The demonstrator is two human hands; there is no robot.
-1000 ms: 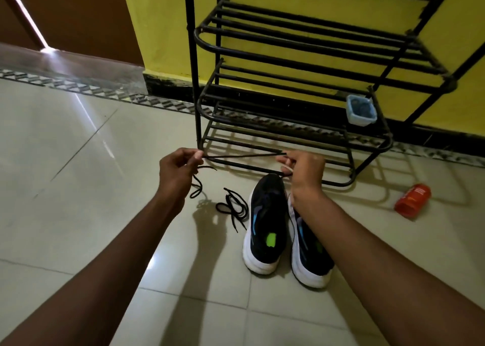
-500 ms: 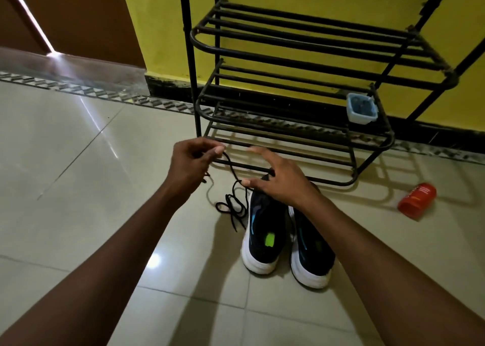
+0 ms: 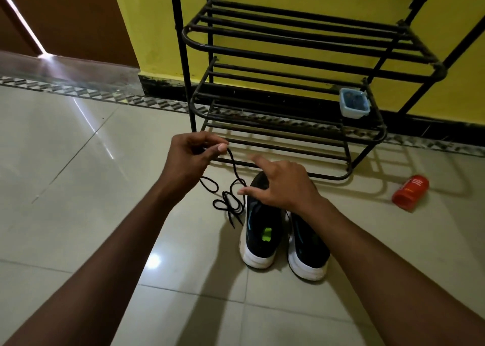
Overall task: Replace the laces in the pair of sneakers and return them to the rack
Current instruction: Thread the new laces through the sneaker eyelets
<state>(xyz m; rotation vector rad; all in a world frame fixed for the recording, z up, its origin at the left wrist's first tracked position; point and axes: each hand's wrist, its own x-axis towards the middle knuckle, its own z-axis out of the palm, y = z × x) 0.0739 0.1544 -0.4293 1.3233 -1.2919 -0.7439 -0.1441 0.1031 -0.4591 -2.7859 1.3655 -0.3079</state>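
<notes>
Black cord shoelace [image 3: 233,162] hangs from the left hand's [image 3: 189,157] thumb-and-forefinger pinch, running down and right to a loose coil on the pale tiled floor [image 3: 78,188] just beside the black white-soled sneakers [image 3: 262,230]. The right hand [image 3: 283,185], fingers spread and empty, hovers nearer that coil.
</notes>
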